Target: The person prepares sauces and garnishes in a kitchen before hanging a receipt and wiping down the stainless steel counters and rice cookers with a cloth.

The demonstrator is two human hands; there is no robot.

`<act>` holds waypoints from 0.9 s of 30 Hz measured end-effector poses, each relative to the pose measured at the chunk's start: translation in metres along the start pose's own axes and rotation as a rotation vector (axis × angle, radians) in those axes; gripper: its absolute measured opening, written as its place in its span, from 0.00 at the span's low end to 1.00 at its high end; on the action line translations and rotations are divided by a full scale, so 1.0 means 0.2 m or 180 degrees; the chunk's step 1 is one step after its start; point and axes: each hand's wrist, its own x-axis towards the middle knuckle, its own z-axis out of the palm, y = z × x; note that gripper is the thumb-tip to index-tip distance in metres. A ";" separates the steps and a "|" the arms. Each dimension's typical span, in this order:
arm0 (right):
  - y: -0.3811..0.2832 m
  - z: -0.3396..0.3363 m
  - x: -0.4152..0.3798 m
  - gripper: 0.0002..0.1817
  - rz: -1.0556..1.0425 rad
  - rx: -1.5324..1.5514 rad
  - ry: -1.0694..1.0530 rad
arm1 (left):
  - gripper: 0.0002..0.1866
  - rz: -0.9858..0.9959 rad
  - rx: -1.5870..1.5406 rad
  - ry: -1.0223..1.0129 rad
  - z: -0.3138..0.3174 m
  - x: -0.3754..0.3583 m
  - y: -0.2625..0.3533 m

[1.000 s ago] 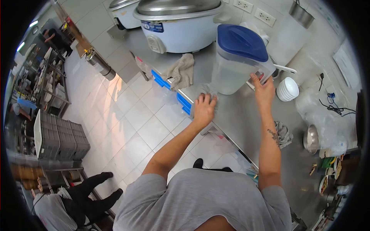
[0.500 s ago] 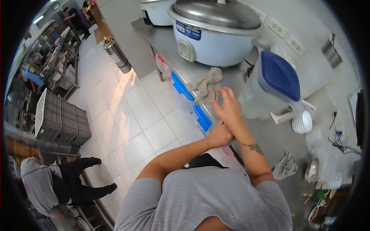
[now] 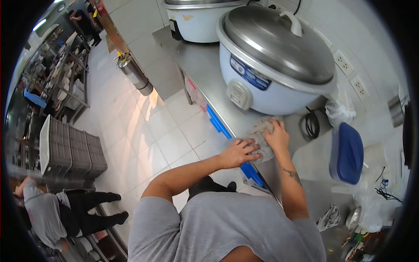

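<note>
A crumpled grey cloth point(image 3: 258, 139) lies on the steel counter, in front of the large rice cooker point(image 3: 279, 56). My left hand point(image 3: 240, 153) is on the cloth's left side, its fingers curled over the fabric. Against the cloth's right side, my right hand point(image 3: 277, 136) has its fingers bent onto it. Both hands grip the bunched fabric near the counter's front edge. A coiled black cord point(image 3: 310, 124) lies to the right of the cooker. Farther right stands a clear container with a blue lid point(image 3: 348, 153).
A second cooker point(image 3: 198, 24) stands at the counter's far end. Blue-lidded bins point(image 3: 218, 122) sit below the counter edge. Another cloth point(image 3: 329, 217) lies at the right. A fire extinguisher point(image 3: 134, 74), stacked grey crates point(image 3: 76, 148) and a person in grey point(image 3: 43, 209) are to the left.
My hands have parted from each other and come down onto the cloth, which is now more bunched. The view has shifted, and the large cooker appears closer.
</note>
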 end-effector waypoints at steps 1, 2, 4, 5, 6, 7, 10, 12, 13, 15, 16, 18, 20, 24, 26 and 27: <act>-0.02 0.01 0.03 0.26 0.0135 -0.0128 -0.0022 | 0.38 -0.0036 0.0070 -0.0090 -0.06 -0.02 -0.14; -0.06 0.01 0.05 0.25 0.0291 -0.0248 -0.0047 | 0.39 -0.0109 0.0157 -0.0102 -0.12 -0.04 -0.29; -0.12 0.05 0.06 0.26 0.0609 -0.0439 -0.0016 | 0.39 -0.0194 0.0308 -0.0167 -0.23 -0.08 -0.60; -0.15 0.07 0.08 0.27 0.0747 -0.0525 0.0061 | 0.38 -0.0240 0.0367 -0.0162 -0.28 -0.11 -0.76; -0.18 0.09 0.10 0.27 0.0888 -0.0620 0.0145 | 0.38 -0.0278 0.0427 -0.0145 -0.33 -0.13 -0.93; -0.22 0.12 0.10 0.28 0.0999 -0.0686 0.0309 | 0.38 -0.0312 0.0487 -0.0113 -0.38 -0.13 -1.10; -0.29 0.20 0.10 0.29 0.1253 -0.0934 0.0686 | 0.37 -0.0234 0.0756 -0.0158 -0.50 -0.12 -1.58; -0.29 0.27 0.09 0.29 0.1370 -0.1037 0.0899 | 0.35 -0.0507 0.0803 -0.0414 -0.63 -0.06 -1.84; -0.34 0.28 0.09 0.28 0.1481 -0.0988 0.0874 | 0.32 -0.0660 0.1114 -0.0332 -0.67 -0.07 -2.00; -0.40 0.24 0.11 0.28 0.1678 -0.0918 0.0857 | 0.26 -0.1222 0.1448 -0.0198 -0.81 -0.12 -2.28; -0.45 0.23 0.09 0.28 0.1640 -0.0847 0.0827 | 0.23 -0.1236 0.1593 0.0196 -0.84 -0.24 -2.44; -0.55 0.22 0.09 0.27 0.1544 -0.0699 0.0796 | 0.18 -0.1888 0.2451 0.0010 -0.89 -0.53 -2.72; -0.62 0.24 0.09 0.27 0.1480 -0.0779 0.0830 | 0.16 -0.3927 0.1439 -0.1492 -1.16 -0.70 -2.80; -0.65 0.31 0.15 0.26 0.1490 -0.0748 0.1218 | 0.20 -0.3726 0.0454 0.1009 -1.40 -0.66 -2.61; -0.68 0.33 0.17 0.27 0.1738 -0.0758 0.1185 | 0.21 -0.2637 0.0396 0.1928 -1.45 -0.42 -2.40; -0.69 0.33 0.17 0.27 0.1855 -0.0777 0.1158 | 0.23 -0.2079 0.0450 0.2130 -1.49 -0.26 -2.25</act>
